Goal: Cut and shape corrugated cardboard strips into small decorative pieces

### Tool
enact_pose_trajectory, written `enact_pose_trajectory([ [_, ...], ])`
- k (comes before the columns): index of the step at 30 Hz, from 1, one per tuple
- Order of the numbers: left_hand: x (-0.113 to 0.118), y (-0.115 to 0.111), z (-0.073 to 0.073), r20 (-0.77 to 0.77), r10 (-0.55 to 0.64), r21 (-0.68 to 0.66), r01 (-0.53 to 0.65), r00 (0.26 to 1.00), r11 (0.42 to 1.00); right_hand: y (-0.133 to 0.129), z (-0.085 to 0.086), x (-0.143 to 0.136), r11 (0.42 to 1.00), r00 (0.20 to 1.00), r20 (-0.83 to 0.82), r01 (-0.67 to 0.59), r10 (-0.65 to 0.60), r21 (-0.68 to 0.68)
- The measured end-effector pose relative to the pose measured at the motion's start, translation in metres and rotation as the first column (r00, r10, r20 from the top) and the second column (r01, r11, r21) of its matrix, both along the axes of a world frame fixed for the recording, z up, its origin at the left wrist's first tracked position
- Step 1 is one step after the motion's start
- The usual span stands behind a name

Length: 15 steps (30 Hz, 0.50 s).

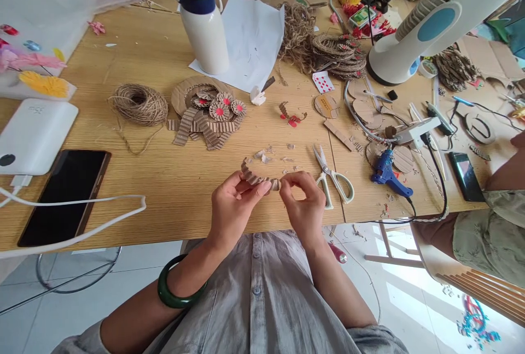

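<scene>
Between my two hands, just above the table's front edge, is a curved strip of corrugated cardboard (251, 177). My left hand (235, 203) pinches its middle between thumb and fingers, and the free end curls up to the left. At the strip's right end, the thumb and forefinger of my right hand (303, 203) are closed on it. White-handled scissors (328, 170) lie with blades parted beside my right hand. Small torn paper scraps (262, 156) are scattered beyond the strip. Farther off rest cardboard flowers with red centres (221, 108) and several cut corrugated strips (205, 129).
A twine ball (139, 103), phone (65, 195) and power bank (36, 135) with a white cable lie left. A white bottle (205, 31) stands behind. To the right are a blue glue gun (388, 173), a power strip (416, 131) and a white fan (410, 42). Another person sits far right.
</scene>
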<state>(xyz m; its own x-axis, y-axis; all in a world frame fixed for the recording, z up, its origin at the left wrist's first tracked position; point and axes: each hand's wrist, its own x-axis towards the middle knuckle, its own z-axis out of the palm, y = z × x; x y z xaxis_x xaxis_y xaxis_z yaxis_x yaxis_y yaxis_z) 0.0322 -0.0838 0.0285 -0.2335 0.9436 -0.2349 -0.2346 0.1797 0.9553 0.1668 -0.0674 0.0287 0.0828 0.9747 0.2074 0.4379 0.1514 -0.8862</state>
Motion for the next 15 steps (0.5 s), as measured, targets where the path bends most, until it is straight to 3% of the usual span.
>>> enact_pose_trajectory([
  [2,-0.001,0.003,-0.0015,0.077,-0.003,-0.046,0.007,0.997,0.999,0.0003,-0.0032,0.0025,0.991,0.99,-0.137,0.023,-0.041,-0.132],
  [4,-0.0018,0.0045,-0.0037,0.112,-0.002,-0.07,0.01,0.994,0.998,-0.0002,-0.0029,0.0047,0.987,0.973,-0.226,0.0,-0.036,-0.159],
  [7,-0.0017,0.0044,-0.0049,0.156,-0.01,-0.08,0.023,0.988,0.997,-0.0008,0.0017,0.0064,0.986,0.961,-0.256,-0.134,0.104,-0.103],
  [10,-0.0009,0.004,-0.003,0.171,-0.024,-0.071,0.036,0.985,0.997,0.0001,0.0026,0.0068,0.952,0.938,-0.28,-0.258,0.206,-0.164],
  [15,-0.0021,0.0058,-0.0017,0.064,-0.017,-0.018,0.019,0.998,1.0,0.0019,-0.0052,0.0059,0.905,0.875,-0.469,-0.29,0.118,-0.313],
])
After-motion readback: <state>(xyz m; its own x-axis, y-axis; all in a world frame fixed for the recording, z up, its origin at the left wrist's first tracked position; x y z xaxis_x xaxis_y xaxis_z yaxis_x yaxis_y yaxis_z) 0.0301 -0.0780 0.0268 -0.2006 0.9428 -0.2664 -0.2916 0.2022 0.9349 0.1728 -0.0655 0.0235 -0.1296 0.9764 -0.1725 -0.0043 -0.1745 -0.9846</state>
